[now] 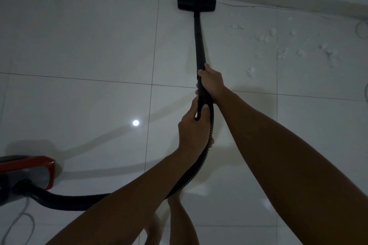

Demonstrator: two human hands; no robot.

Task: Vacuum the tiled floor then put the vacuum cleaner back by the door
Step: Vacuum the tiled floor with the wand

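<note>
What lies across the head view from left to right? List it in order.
Red vacuum cleaner body → bright light reflection on the tile → black floor nozzle → scattered white debris → pale cord loop at the right edge.

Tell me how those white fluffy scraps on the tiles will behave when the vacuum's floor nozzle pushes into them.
The white scraps look wispy and loosely scattered, so they are probably very light and may skid on the glossy tiled floor ahead of the floor nozzle. Being soft clumps, they would likely crush rather than roll. Some strands may cling together.
</note>
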